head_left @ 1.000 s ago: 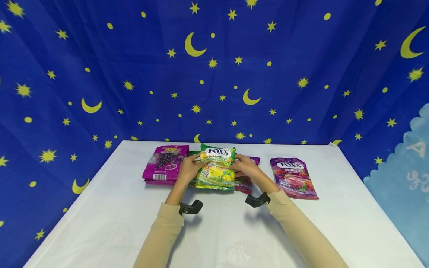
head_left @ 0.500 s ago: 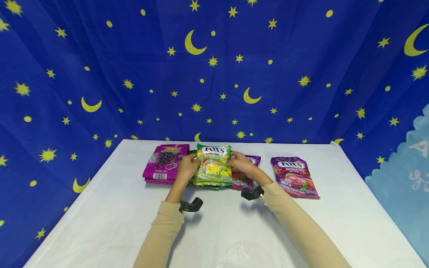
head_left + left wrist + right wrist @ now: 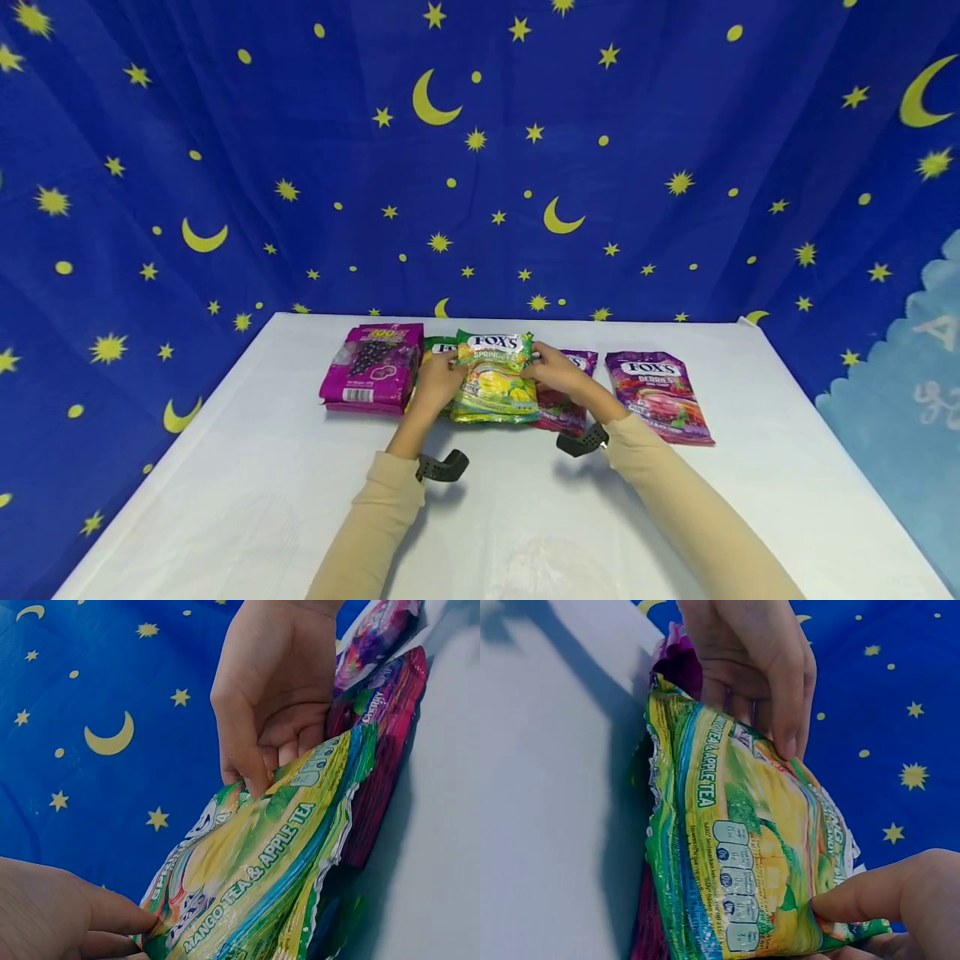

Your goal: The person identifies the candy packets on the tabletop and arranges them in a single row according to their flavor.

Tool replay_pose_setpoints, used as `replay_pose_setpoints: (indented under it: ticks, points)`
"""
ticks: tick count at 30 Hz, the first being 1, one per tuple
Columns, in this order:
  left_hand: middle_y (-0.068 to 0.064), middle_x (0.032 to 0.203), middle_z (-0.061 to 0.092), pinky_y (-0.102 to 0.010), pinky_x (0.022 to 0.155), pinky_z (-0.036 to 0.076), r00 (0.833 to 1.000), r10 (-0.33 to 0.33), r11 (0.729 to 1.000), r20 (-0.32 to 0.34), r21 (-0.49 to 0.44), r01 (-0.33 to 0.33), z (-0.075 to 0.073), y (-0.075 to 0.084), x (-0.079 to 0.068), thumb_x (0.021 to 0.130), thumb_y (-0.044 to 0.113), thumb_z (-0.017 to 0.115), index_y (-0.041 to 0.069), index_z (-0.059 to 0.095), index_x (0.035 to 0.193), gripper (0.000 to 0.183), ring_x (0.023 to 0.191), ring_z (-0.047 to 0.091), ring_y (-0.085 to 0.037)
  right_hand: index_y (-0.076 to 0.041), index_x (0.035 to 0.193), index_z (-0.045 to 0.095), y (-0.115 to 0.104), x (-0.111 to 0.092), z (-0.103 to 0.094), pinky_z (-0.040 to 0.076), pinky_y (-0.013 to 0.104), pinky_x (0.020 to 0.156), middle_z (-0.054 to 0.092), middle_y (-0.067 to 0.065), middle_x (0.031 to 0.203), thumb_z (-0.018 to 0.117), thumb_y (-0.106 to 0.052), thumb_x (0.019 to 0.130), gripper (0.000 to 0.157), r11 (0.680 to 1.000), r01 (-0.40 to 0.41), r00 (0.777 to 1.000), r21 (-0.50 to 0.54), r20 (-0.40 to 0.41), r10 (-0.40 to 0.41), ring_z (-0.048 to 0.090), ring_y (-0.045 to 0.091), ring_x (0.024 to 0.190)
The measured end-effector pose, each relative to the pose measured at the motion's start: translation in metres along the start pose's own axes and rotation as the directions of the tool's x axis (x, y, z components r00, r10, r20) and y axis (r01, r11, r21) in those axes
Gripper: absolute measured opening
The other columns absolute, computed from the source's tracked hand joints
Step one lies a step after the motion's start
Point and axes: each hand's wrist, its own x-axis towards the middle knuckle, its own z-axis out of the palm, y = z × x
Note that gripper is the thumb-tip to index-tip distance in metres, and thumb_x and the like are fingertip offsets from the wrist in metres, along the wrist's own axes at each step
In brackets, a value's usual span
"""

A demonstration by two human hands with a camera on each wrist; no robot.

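A green and yellow bag of Fox's Spring Tea candy (image 3: 495, 387) is held up between both hands in the head view. My left hand (image 3: 438, 379) pinches its left edge, thumb on the front. At the opposite edge my right hand (image 3: 558, 372) grips it the same way, fingers behind. The mango tea and apple tea print on the bag (image 3: 255, 870) shows in the left wrist view. Behind it, partly hidden, are another green Fox's bag (image 3: 441, 343) on the left and a purple Fox's Berries bag (image 3: 562, 408) on the right.
A magenta bag with a grape picture (image 3: 371, 371) lies at the left of the row. Another purple Fox's Berries bag (image 3: 660, 400) lies at the right, apart from the others. All rest on a white table (image 3: 495, 517) before a blue star-patterned curtain (image 3: 495, 167).
Both hands first shifted the Spring Tea bag slightly left, then back to the right, uncovering more of the green bag behind. The purple bag behind it has slid a little right.
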Motion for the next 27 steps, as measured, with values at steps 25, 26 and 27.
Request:
replay_pose_setpoints:
  ticks: [25,26,27]
  points:
    - [-0.012,0.082,0.069,-0.024,0.045,0.041,0.995,-0.013,0.999,0.094,-0.035,0.017,0.031,0.013,0.004,0.093,0.009,0.063,-0.001,0.06,0.129,0.037,0.05,0.055,-0.016,0.004,0.128,0.041,-0.01,-0.03,-0.031,0.058,0.038,0.066,0.055,0.021,0.105,0.062,-0.008,0.09,0.045,0.975,-0.181,0.984,-0.133,-0.029,0.178,0.062,0.027,0.082]
    - [-0.014,0.086,0.07,-0.024,0.046,0.041,0.996,-0.012,0.999,0.091,-0.03,0.015,0.032,0.013,0.004,0.092,0.009,0.063,0.0,0.061,0.128,0.037,0.049,0.053,-0.014,0.004,0.13,0.04,-0.01,-0.03,-0.03,0.058,0.038,0.065,0.055,0.021,0.106,0.062,-0.007,0.089,0.047,0.973,-0.184,0.983,-0.142,-0.039,0.18,0.062,0.028,0.083]
    - [-0.015,0.091,0.07,-0.024,0.047,0.041,0.996,-0.011,1.0,0.086,-0.025,0.013,0.032,0.014,0.004,0.092,0.009,0.064,0.0,0.061,0.127,0.037,0.05,0.052,-0.013,0.005,0.131,0.039,-0.01,-0.03,-0.03,0.058,0.038,0.064,0.055,0.023,0.107,0.062,-0.007,0.089,0.049,0.971,-0.184,0.983,-0.152,-0.046,0.179,0.062,0.029,0.084]
